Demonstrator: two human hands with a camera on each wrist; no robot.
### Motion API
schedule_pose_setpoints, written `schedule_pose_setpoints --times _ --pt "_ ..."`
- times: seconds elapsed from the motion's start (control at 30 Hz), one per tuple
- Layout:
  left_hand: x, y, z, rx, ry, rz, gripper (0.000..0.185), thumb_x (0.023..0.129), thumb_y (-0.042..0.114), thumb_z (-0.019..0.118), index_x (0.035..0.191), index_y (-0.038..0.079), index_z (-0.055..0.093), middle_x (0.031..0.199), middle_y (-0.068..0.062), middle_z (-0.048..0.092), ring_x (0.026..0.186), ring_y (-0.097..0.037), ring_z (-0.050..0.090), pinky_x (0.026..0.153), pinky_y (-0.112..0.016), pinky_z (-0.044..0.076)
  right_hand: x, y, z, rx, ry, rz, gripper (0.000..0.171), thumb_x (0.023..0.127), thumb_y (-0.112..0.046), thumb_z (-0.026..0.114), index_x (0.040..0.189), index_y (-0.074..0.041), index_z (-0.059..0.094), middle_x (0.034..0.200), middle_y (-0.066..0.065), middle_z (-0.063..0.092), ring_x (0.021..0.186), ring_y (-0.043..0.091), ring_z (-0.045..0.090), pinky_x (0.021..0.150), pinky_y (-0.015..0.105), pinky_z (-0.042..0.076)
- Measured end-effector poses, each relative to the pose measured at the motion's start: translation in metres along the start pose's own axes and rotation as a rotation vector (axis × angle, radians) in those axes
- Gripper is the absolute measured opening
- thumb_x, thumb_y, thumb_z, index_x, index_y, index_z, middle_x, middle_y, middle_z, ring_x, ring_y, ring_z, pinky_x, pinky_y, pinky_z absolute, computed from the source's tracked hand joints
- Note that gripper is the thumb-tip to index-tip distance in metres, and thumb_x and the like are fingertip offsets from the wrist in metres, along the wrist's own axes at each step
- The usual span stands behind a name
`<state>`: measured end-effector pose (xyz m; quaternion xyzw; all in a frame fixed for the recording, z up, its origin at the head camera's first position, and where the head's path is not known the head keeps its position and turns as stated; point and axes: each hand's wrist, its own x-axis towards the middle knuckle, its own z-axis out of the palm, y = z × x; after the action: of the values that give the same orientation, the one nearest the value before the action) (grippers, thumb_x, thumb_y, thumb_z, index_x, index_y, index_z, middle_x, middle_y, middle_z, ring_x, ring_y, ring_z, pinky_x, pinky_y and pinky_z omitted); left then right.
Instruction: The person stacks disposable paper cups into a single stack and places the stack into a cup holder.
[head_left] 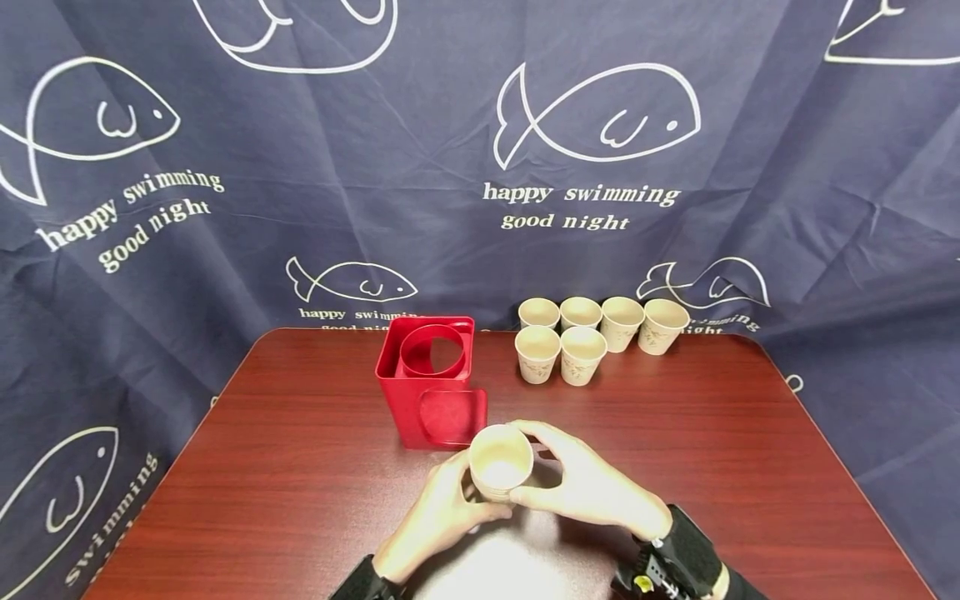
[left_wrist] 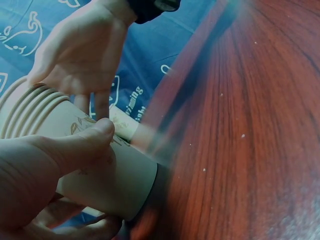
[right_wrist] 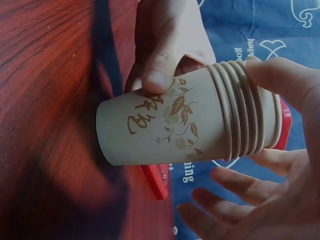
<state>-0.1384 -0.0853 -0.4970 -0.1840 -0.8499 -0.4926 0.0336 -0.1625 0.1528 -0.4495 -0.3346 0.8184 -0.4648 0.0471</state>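
A nested stack of paper cups [head_left: 501, 462] with brown leaf prints is held between both hands, in front of the red box. My left hand [head_left: 442, 504] grips the stack round its body, thumb across the printed side in the left wrist view. At the rims, my right hand [head_left: 585, 483] pinches the uppermost cup [right_wrist: 271, 120] between thumb and a finger; its other fingers are spread away from the stack. Several rims show bunched together at the stack's mouth end. In the head view the stack's opening faces up.
A red square box [head_left: 401, 408] with a round ring in its top and a tray-like front piece stands just beyond the left hand. Several single paper cups [head_left: 537, 357] stand upright in two rows at the table's back. Behind hangs a blue fish-print cloth [head_left: 420, 167].
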Motion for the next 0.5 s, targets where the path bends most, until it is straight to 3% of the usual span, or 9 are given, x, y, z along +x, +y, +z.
schedule_pose_setpoints --times 0.27,0.5 --pt "0.0007 0.0006 -0.0004 -0.045 -0.023 -0.023 0.075 0.068 0.029 0.097 0.134 0.018 0.063 0.117 0.010 0.071 0.105 -0.006 0.065 0.094 -0.026 0.055 -0.0017 -0.0007 -0.0015 0.040 -0.006 0.050 0.075 0.085 -0.043 0.084 0.150 -0.033 0.045 0.144 -0.016 0.056 0.125 0.010 0.060 0.108 0.045 0.051" --pt "0.0006 0.0012 -0.0002 -0.074 -0.025 -0.026 0.075 0.067 0.026 0.098 0.133 0.019 0.063 0.117 0.011 0.071 0.103 -0.006 0.065 0.093 -0.025 0.055 -0.0012 0.0003 -0.0017 0.030 0.003 -0.016 0.063 0.093 -0.039 0.077 0.147 -0.022 0.050 0.142 -0.005 0.060 0.122 0.013 0.063 0.106 0.042 0.053"
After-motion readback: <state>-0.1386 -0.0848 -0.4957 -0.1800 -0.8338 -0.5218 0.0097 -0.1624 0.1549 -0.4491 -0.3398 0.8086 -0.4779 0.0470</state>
